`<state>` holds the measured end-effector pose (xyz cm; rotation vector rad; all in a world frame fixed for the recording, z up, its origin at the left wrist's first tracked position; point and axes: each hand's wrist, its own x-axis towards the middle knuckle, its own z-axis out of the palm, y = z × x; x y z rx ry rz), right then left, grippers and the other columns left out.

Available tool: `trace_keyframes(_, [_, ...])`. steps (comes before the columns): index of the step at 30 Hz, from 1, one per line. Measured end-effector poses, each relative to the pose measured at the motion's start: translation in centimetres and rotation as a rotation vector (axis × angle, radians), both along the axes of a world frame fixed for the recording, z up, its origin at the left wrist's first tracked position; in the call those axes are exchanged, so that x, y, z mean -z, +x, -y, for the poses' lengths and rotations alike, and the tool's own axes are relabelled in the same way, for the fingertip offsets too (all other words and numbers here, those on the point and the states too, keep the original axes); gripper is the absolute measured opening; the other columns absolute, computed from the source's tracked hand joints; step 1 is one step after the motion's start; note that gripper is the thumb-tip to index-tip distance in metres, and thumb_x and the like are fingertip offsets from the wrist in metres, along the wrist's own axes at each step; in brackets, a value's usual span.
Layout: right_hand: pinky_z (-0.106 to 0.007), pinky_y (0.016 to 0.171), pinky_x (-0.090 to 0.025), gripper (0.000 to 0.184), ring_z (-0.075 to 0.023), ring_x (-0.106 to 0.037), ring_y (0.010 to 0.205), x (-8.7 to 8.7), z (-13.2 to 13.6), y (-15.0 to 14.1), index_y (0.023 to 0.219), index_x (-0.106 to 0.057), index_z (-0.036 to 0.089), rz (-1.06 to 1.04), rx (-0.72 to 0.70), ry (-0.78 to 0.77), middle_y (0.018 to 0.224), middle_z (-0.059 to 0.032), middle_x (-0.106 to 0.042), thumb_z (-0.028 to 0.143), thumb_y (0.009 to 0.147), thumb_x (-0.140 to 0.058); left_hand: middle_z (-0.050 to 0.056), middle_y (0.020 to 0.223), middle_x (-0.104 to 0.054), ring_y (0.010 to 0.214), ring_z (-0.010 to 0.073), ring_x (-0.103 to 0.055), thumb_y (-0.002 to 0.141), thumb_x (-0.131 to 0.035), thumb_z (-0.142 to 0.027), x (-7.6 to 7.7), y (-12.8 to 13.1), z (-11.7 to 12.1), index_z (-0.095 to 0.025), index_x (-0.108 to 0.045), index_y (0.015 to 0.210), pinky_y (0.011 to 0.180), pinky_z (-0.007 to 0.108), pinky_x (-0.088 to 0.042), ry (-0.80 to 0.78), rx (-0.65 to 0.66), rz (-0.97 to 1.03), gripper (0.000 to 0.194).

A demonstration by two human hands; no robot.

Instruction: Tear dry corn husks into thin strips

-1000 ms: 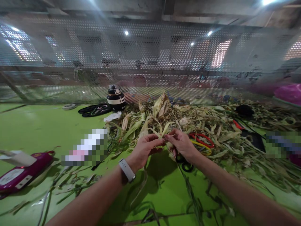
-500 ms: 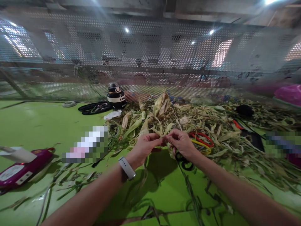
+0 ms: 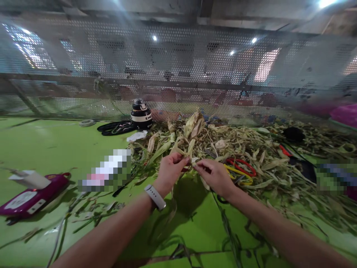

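Note:
My left hand (image 3: 173,169) pinches a pale, leafy corn husk strip (image 3: 191,147) between thumb and fingers, in front of a heap of dried husks. Close beside it on the right, my right hand (image 3: 214,176) is closed, thumb against forefinger, at the lower end of the same strip. A narrow gap separates the two hands' fingertips. The palm sides are turned away, so what lies behind the fingers is hidden. Just past the right hand lie red-handled scissors (image 3: 252,169) and a yellow-handled pair (image 3: 247,182). A black handle loop shows partly under the right wrist.
The husk heap (image 3: 251,145) spreads across the green table (image 3: 55,145). A black bottle (image 3: 141,118) stands behind, near a perforated metal screen (image 3: 178,56). At left lie a purple power strip (image 3: 41,191) with a white plug and cable. Leaf scraps litter the front.
The right hand's fingertips have drawn slightly away from the left hand's, opening a small gap. The left hand still holds the strip. The whole view has shifted a little.

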<state>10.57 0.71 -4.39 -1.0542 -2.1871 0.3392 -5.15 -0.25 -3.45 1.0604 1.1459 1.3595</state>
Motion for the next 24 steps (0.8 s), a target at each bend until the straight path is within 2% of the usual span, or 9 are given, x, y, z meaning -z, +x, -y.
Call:
trace_keyframes(4, [-0.023,0.056,-0.036,0.018,-0.0138,-0.054,0.069,-0.5,0.9,0.1,0.087,-0.062,0.018,0.434,0.034,0.401,0.079,-0.0053,-0.061,0.018,0.086,-0.044,0.000,0.060,-0.062,0.056,0.0094,-0.056,0.059,-0.072,-0.031,0.1,0.1,0.1,-0.013,-0.060,0.064,0.051,0.019,-0.045,-0.012,-0.006,-0.027,0.023])
trace_keyframes(6, [-0.025,0.058,-0.036,0.019,-0.0154,-0.054,0.073,-0.6,1.1,0.2,0.093,-0.061,0.018,0.524,0.043,0.525,0.087,-0.0069,-0.061,0.015,0.085,-0.044,-0.001,0.058,-0.061,0.054,0.0095,-0.055,0.058,-0.071,-0.030,0.1,0.1,0.2,-0.013,-0.058,0.063,0.050,0.019,-0.044,-0.017,0.012,-0.035,0.023])
trace_keyframes(8, [-0.026,0.062,-0.039,0.020,-0.0171,-0.053,0.081,-0.6,1.1,0.2,0.097,-0.059,0.017,0.538,0.014,0.583,0.100,-0.0091,-0.058,0.014,0.085,-0.043,-0.001,0.058,-0.061,0.053,0.0095,-0.055,0.059,-0.071,-0.031,0.2,0.1,0.2,-0.012,-0.058,0.064,0.049,0.020,-0.044,-0.024,0.041,-0.037,0.023])
trace_keyframes(10, [-0.026,0.061,-0.040,0.020,-0.0165,-0.053,0.081,-0.5,0.9,0.2,0.097,-0.057,0.015,0.540,-0.043,0.566,0.111,-0.0108,-0.055,0.014,0.086,-0.041,-0.001,0.057,-0.060,0.051,0.0092,-0.054,0.060,-0.070,-0.033,0.2,0.1,0.2,-0.012,-0.058,0.062,0.048,0.019,-0.042,-0.029,0.054,-0.057,0.024])
trace_keyframes(12, [-0.026,0.060,-0.042,0.020,-0.0157,-0.054,0.078,-0.3,0.5,0.3,0.097,-0.055,0.013,0.521,-0.059,0.514,0.111,-0.0118,-0.055,0.015,0.088,-0.038,0.000,0.055,-0.060,0.050,0.0090,-0.053,0.059,-0.070,-0.035,0.3,0.1,0.2,-0.012,-0.058,0.061,0.047,0.019,-0.040,-0.027,0.067,-0.094,0.026])
trace_keyframes(17, [-0.027,0.058,-0.041,0.024,-0.0176,-0.054,0.070,-0.3,-0.1,0.4,0.089,-0.052,0.014,0.385,0.032,0.389,0.081,-0.0084,-0.059,0.022,0.092,-0.030,0.002,0.060,-0.062,0.055,0.0109,-0.055,0.061,-0.069,-0.038,0.2,0.0,0.2,-0.013,-0.059,0.064,0.050,0.021,-0.040,-0.001,0.175,-0.140,0.027])
trace_keyframes(24, [-0.024,0.052,-0.036,0.020,-0.0146,-0.055,0.056,-0.1,-0.2,0.3,0.087,-0.047,0.017,0.200,0.139,0.199,0.068,-0.0024,-0.058,0.025,0.093,-0.030,0.000,0.061,-0.058,0.054,0.0093,-0.049,0.070,-0.061,-0.034,0.0,-0.3,0.0,-0.014,-0.059,0.068,0.050,0.021,-0.038,0.122,0.324,-0.290,0.021])
